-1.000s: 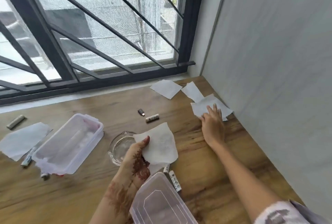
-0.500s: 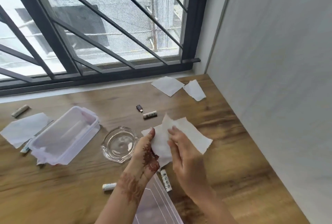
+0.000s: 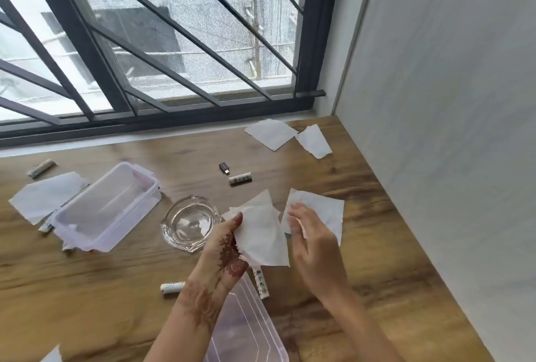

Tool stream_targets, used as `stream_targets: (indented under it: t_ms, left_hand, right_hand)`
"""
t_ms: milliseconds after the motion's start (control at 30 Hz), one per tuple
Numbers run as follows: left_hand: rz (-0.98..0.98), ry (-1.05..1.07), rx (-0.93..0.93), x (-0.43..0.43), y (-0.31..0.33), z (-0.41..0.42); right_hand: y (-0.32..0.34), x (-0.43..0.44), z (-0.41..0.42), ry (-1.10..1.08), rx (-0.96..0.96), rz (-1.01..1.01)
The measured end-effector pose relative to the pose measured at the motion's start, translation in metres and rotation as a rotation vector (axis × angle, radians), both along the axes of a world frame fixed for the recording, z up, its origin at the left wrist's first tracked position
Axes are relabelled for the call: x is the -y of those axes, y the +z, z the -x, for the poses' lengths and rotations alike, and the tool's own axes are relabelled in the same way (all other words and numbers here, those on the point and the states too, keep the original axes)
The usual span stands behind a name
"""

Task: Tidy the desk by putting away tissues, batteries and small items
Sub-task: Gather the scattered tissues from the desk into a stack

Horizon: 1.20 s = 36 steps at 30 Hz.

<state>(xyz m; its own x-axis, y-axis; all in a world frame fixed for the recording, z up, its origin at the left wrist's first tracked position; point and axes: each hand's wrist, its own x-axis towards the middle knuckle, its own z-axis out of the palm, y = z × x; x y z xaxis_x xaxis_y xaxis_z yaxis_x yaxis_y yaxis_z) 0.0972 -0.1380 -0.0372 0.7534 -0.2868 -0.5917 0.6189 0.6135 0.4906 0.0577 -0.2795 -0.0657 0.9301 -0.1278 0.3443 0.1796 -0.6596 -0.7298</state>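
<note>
My left hand, marked with henna, pinches a white tissue above the wooden desk. My right hand holds a second white tissue just to its right; the two sheets sit side by side, barely apart. Two more tissues lie near the far right corner, and another lies at far left. Batteries lie at the middle back, under my left wrist, below the held tissue and far left. A small dark adapter lies by the middle battery.
An open clear plastic box sits at left on loose items. A glass ashtray stands beside my left hand. A clear lid lies near the front edge. A grey wall bounds the right side; a barred window is behind.
My right hand picked a tissue from beside the wall, brought it to the left hand's tissue, and now the two sheets are drawn slightly apart. The view shifted nearer the window.
</note>
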Motion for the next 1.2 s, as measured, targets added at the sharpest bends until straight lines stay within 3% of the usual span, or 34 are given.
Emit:
stream_targets:
  t_ms: [200,367,533,667,800,967,1100,1200]
  left_hand:
    - [0.012,0.031,0.007,-0.007,-0.001,0.0]
    - [-0.003,0.066,-0.008,-0.01,-0.001,0.0]
    - [0.002,0.079,-0.015,-0.012,0.003,0.002]
    - [0.03,0.082,-0.03,-0.011,0.003,0.001]
    - [0.123,0.049,0.0,-0.004,0.009,0.001]
    - [0.22,-0.023,0.038,-0.002,0.017,0.002]
    - [0.218,-0.062,0.054,-0.005,0.018,0.002]
    - [0.124,-0.039,0.02,-0.001,0.018,0.0]
  right_hand:
    - [-0.032,0.029,-0.017,-0.024,-0.222,0.272]
    - [-0.044,0.025,-0.018,-0.059,-0.116,0.341]
    - [-0.008,0.026,-0.018,-0.226,-0.12,-0.366]
    - [0.023,0.015,-0.013,-0.036,-0.072,-0.589]
    - [0.022,-0.003,-0.007,0.212,0.111,-0.256]
    - [0.004,-0.016,-0.003,0.39,0.074,0.137]
    - [0.005,-0.018,-0.004,0.427,0.053,0.188]
    - [0.013,-0.015,-0.01,0.426,0.007,0.053]
